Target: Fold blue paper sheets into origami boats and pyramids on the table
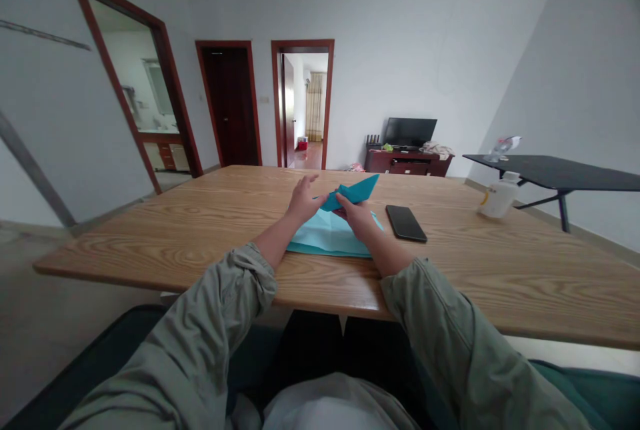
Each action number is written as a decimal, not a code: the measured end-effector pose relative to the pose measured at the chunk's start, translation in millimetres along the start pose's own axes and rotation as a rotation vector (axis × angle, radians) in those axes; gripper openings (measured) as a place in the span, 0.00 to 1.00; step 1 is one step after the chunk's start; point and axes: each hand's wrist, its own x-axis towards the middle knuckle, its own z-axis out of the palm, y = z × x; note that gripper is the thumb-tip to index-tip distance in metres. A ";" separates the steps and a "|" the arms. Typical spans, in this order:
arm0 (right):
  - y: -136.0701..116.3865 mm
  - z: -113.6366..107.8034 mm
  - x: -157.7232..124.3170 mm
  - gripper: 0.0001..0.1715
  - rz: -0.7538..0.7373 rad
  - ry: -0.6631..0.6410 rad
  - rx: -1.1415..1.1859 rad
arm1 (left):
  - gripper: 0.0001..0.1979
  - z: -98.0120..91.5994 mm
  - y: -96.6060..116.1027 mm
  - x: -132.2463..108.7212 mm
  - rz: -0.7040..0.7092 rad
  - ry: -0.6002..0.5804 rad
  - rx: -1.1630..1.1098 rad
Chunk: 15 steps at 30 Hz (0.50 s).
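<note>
A folded piece of blue paper [361, 190] with a pointed end is held up above the table. My right hand [355, 213] pinches it from below, thumb on the near side. At its left end is my left hand [301, 199], fingers apart and raised, the thumb close to or touching the paper; I cannot tell which. Lighter blue sheets of paper [325, 235] lie flat on the wooden table [210, 230] beneath both hands. My right forearm covers part of their right side.
A black phone [406, 223] lies right of the sheets. Farther right stands a whitish plastic bottle [500, 197] with a yellow strap. Beyond the table are a dark folding table [565, 172] and a TV [410, 132] on a cabinet [395, 162].
</note>
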 end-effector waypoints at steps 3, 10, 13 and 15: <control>-9.0 -0.8 -4.6 0.22 0.031 -0.038 0.103 | 0.34 -2.2 -1.0 1.2 -0.410 -0.157 -0.346; -17.2 -4.5 -6.9 0.20 0.068 -0.038 0.085 | 0.26 -7.5 -3.2 -0.7 -0.494 -0.310 -0.562; -17.2 -10.7 -2.2 0.27 0.045 0.007 -0.016 | 0.24 -10.3 -7.6 3.5 -0.480 -0.226 -0.520; -17.4 -15.5 -0.1 0.38 -0.052 0.103 -0.172 | 0.24 -13.2 -10.2 7.0 -0.466 -0.138 -0.475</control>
